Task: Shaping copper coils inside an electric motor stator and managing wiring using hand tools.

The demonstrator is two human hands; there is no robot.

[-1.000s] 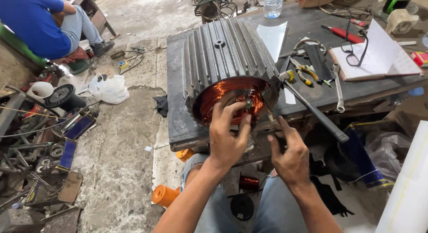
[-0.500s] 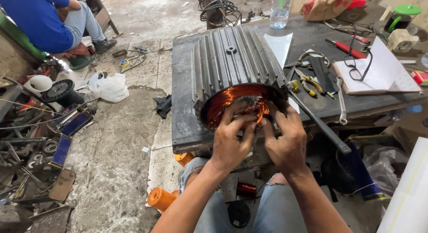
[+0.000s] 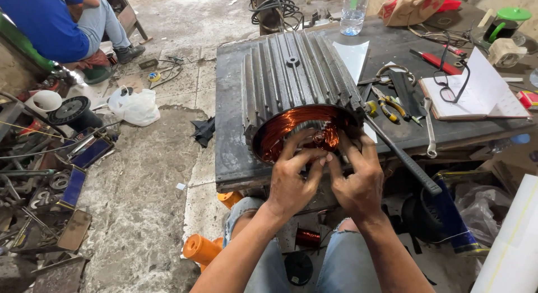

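The motor stator [image 3: 300, 85] is a big grey metal housing with long cooling fins along its body. It lies on its side on the dark workbench, and its open round end faces the person. Inside the opening sit the copper windings [image 3: 286, 128], shiny and orange-red, which follow the inner ring. One small bundle of copper wire [image 3: 325, 139] stands out at the front of the opening, near the lower right of the ring. On the top of the housing there is a small round boss.
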